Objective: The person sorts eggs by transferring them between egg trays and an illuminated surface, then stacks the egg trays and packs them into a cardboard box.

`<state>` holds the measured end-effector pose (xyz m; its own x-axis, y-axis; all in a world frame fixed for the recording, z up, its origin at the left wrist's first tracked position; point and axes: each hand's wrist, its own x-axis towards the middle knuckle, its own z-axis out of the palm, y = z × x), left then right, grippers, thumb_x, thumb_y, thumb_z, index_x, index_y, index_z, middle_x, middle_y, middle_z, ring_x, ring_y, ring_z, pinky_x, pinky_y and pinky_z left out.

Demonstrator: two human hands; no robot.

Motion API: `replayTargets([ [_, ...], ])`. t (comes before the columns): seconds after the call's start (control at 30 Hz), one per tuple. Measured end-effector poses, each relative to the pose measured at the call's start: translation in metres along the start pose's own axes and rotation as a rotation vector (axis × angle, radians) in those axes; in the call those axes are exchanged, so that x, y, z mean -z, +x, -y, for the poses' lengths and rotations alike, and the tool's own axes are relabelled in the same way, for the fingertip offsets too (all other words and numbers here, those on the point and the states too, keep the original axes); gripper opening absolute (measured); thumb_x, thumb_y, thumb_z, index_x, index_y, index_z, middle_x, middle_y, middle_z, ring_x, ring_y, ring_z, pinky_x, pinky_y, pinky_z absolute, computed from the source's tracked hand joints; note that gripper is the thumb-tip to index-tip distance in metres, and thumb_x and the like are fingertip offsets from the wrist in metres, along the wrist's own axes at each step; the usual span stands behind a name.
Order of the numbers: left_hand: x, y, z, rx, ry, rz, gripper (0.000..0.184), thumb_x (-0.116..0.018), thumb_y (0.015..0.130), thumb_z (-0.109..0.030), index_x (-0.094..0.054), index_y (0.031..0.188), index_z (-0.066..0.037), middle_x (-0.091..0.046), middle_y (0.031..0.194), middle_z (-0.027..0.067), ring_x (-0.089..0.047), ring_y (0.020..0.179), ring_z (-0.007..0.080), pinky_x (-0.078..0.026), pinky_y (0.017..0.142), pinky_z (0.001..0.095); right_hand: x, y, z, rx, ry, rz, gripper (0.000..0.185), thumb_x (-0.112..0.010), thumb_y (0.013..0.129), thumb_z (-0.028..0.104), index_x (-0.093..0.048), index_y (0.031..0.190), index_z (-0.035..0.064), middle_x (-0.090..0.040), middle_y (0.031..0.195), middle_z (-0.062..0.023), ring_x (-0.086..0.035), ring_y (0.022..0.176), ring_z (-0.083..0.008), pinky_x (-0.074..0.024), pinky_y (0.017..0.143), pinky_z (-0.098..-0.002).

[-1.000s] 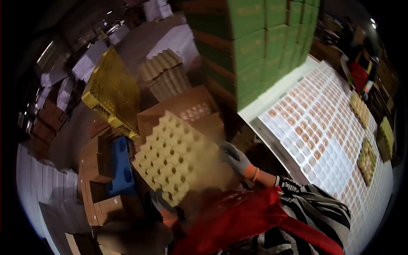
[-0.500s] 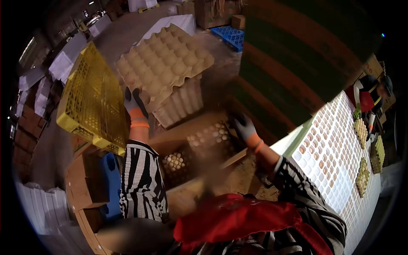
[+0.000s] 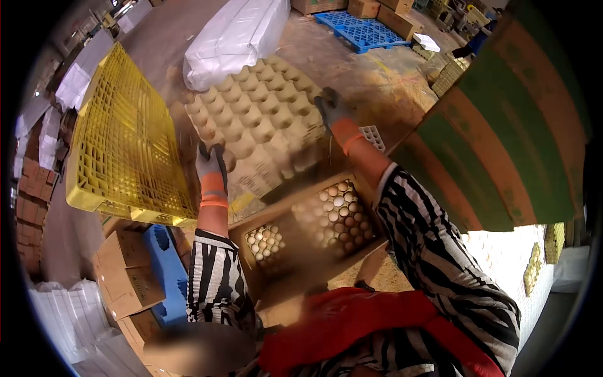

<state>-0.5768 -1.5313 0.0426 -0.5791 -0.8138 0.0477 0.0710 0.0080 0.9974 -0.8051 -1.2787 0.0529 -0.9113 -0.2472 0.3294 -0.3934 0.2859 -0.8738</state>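
Note:
A grey-brown moulded egg tray (image 3: 260, 110), its cups showing on top, lies in front of me beyond the carton. My left hand (image 3: 211, 166), in a grey and orange glove, grips its near left edge, and some of its fingers are hidden. At the tray's right edge is my right hand (image 3: 335, 112), gloved alike, with fingers curled against the rim. Below them stands an open cardboard carton (image 3: 295, 208). Inside it are eggs on the right (image 3: 342, 213) and a smaller cluster of eggs (image 3: 264, 242) on the left. Blur covers the middle between them.
A yellow plastic pallet (image 3: 125, 138) stands upright on the left, above a blue pallet (image 3: 166, 270) and cartons (image 3: 129, 270). A large green-striped cardboard panel (image 3: 496, 132) rises at the right. White wrapped bundles (image 3: 232, 44) and a blue pallet (image 3: 361, 31) are farther off.
My right hand has moved from the carton's right side up to the tray's right edge. My left hand stays on the tray. The view has shifted, and the striped panel appears farther right.

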Motion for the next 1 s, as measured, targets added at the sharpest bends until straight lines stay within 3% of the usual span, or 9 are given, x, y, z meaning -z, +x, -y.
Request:
replayTargets([
  [0.2,-0.017,-0.008,-0.068,0.010,-0.224,-0.082,0.044,-0.058,0.094,-0.002,-0.050,0.137,0.006,-0.065,0.112,0.0090,-0.060,0.093,0.0179,-0.050,0.081,0.0316,0.003,0.029,0.038,-0.070,0.439,0.035,0.052,-0.067,0.092,0.038,-0.059,0.131,0.0040,-0.070,0.113,-0.0190,-0.066,0.105,-0.0370,-0.0498,0.093,-0.0442],
  [0.27,-0.012,0.003,-0.048,0.033,-0.133,-0.032,0.045,-0.059,0.093,-0.002,-0.051,0.137,0.004,-0.065,0.112,0.0093,-0.060,0.094,0.0169,-0.050,0.080,0.0304,0.004,0.026,0.029,-0.045,0.015,0.085,0.055,-0.063,0.094,0.042,-0.056,0.135,0.0064,-0.067,0.121,-0.0190,-0.062,0.113,-0.0368,-0.0475,0.098,-0.0445],
  [0.4,-0.005,-0.012,0.016,-0.167,1.046,-0.166,0.059,-0.060,0.094,-0.027,-0.045,0.148,-0.008,-0.053,0.139,0.0256,-0.057,0.121,0.0339,-0.046,0.099,0.0449,0.005,-0.012,0.007,-0.063,-0.364,0.188,0.064,-0.056,0.096,0.051,-0.048,0.144,0.0090,-0.055,0.140,-0.0196,-0.052,0.128,-0.0376,-0.0394,0.109,-0.0452],
  [0.53,0.011,0.019,0.020,-0.066,1.188,-0.095,0.067,-0.056,0.093,-0.045,-0.044,0.149,-0.011,-0.046,0.146,0.0245,-0.045,0.132,0.0440,-0.037,0.108,0.0531,0.009,-0.003,-0.005,0.032,-0.311,0.175,0.063,-0.056,0.096,0.049,-0.048,0.143,0.0082,-0.054,0.138,-0.0215,-0.050,0.127,-0.0417,-0.0388,0.108,-0.0470],
  [0.6,-0.004,0.013,-0.006,-0.678,1.214,-0.377,0.071,-0.061,0.091,-0.049,-0.043,0.148,-0.011,-0.052,0.138,0.0220,-0.048,0.126,0.0431,-0.036,0.106,0.0548,0.018,-0.010,0.012,0.204,-0.211,0.013,0.056,-0.059,0.095,0.047,-0.055,0.134,0.0071,-0.056,0.134,-0.0223,-0.052,0.121,-0.0431,-0.0421,0.104,-0.0468],
  [0.67,-0.030,0.007,-0.059,-0.939,0.977,-0.143,0.063,-0.061,0.093,-0.046,-0.051,0.142,-0.008,-0.057,0.132,0.0237,-0.049,0.127,0.0410,-0.037,0.106,0.0488,0.036,-0.032,0.030,0.293,-0.134,-0.010,0.048,-0.062,0.095,0.037,-0.055,0.134,0.0098,-0.058,0.132,-0.0187,-0.052,0.121,-0.0416,-0.0438,0.101,-0.0472],
  [0.83,-0.044,0.014,0.018,-0.868,1.266,0.156,0.050,-0.050,0.099,-0.039,-0.057,0.135,-0.005,-0.060,0.132,0.0188,-0.052,0.123,0.0392,-0.040,0.103,0.0498,0.068,-0.184,-0.041,0.195,-0.038,0.090,0.047,-0.063,0.095,0.030,-0.053,0.138,0.0126,-0.058,0.131,-0.0152,-0.060,0.114,-0.0337,-0.0499,0.094,-0.0418],
  [0.97,-0.034,0.025,-0.006,-0.911,1.171,0.296,0.045,-0.053,0.098,-0.030,-0.058,0.133,-0.003,-0.062,0.128,0.0216,-0.057,0.114,0.0419,-0.044,0.100,0.0471,0.136,-0.313,-0.011,-0.449,-0.096,0.323,0.045,-0.066,0.092,0.022,-0.058,0.133,0.0076,-0.066,0.112,-0.0195,-0.064,0.106,-0.0329,-0.0523,0.092,-0.0405],
  [1.0,-0.031,0.022,-0.007,-0.933,1.097,0.302,0.043,-0.054,0.097,-0.027,-0.058,0.132,-0.002,-0.062,0.126,0.0234,-0.058,0.109,0.0430,-0.045,0.098,0.0462,0.140,-0.349,-0.029,0.007,-0.303,0.201,0.050,-0.065,0.092,0.021,-0.053,0.137,0.0065,-0.063,0.118,-0.0207,-0.063,0.109,-0.0340,-0.0518,0.094,-0.0415],
])
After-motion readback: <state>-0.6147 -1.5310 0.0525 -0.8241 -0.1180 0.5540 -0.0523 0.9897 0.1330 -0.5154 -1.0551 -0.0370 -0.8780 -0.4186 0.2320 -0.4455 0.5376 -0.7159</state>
